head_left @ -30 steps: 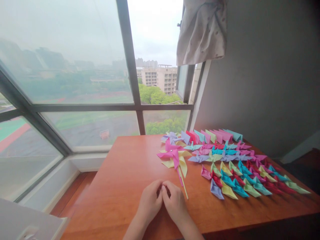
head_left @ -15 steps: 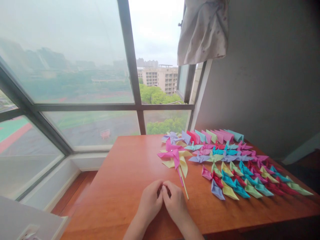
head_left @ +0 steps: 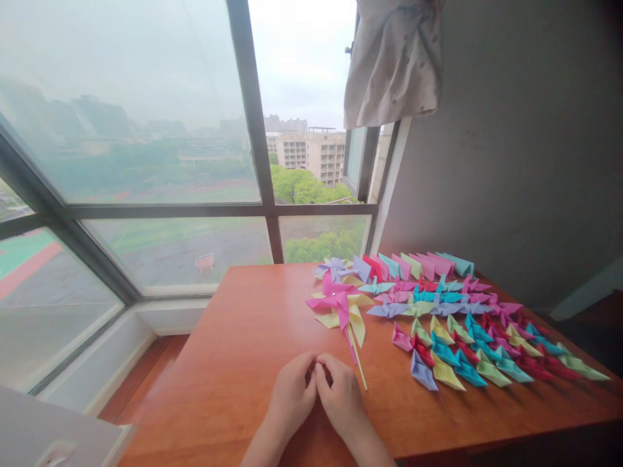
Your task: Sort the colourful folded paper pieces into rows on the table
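My left hand (head_left: 294,391) and right hand (head_left: 341,394) meet above the table (head_left: 228,350), near the middle of its near edge, fingers curled in and pressed together at the tips. Just beyond them, toward the far edge, lies a bright pink paper pinwheel (head_left: 335,301), overlapping a pale yellow paper pinwheel (head_left: 359,324) whose thin yellow stick (head_left: 359,367) points at my right hand. Rows of multicoloured folded-paper boats (head_left: 448,374) spread toward the right edge; folded-paper cranes (head_left: 437,296) sit behind them, nearer the far right corner.
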Tool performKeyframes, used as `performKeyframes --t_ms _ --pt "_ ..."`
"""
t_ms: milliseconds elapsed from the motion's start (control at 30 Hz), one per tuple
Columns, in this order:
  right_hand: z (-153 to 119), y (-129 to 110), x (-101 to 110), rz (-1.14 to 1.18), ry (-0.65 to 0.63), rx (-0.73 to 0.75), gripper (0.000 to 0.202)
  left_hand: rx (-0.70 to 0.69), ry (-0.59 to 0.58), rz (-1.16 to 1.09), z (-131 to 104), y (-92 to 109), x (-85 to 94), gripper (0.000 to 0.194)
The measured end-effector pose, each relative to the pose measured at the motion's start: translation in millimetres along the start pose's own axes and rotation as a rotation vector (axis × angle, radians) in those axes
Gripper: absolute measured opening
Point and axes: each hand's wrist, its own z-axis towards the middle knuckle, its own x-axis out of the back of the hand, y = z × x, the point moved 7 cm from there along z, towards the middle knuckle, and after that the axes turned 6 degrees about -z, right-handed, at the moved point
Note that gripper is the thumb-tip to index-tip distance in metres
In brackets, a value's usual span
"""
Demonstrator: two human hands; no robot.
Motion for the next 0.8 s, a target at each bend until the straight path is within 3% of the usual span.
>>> performKeyframes --t_ms 800 --pt "0.2 -2.2 2.1 -0.007 -0.010 -0.021 0.025 0.006 -0.006 0.021 -1.0 -1.4 -1.3 0.020"
